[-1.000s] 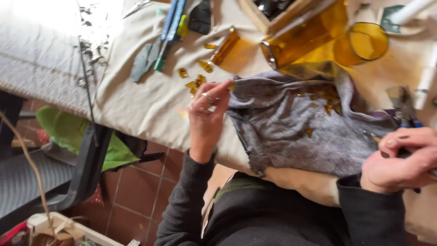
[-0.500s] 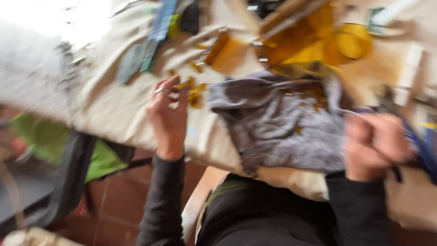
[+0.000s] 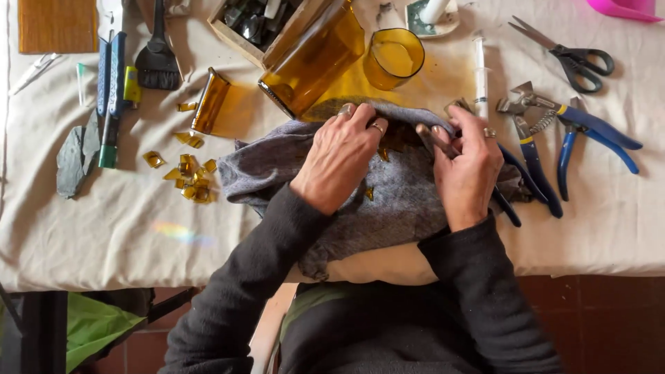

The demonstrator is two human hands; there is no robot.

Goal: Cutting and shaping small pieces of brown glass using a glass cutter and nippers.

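Note:
A crumpled grey cloth (image 3: 395, 201) lies at the table's near edge with small amber glass bits (image 3: 396, 136) on it. My left hand (image 3: 339, 156) lies on the cloth's middle, fingers curled over its upper fold beside the glass bits. My right hand (image 3: 467, 166) grips dark-handled pliers (image 3: 431, 138), whose jaws point left toward my left fingertips, over the glass. Both hands wear rings, and dark sleeves cover the arms.
Behind the cloth lie an amber bottle (image 3: 312, 52) and a cut amber glass cup (image 3: 393, 55). Amber shards (image 3: 190, 183) and a slate piece (image 3: 76, 156) sit left. Blue pliers (image 3: 554, 125), scissors (image 3: 568, 55) and a syringe (image 3: 480, 76) sit right.
My left hand moved from the cloth's left edge onto its middle. My right hand came in from the far right to the cloth with pliers. The view swung and steadied.

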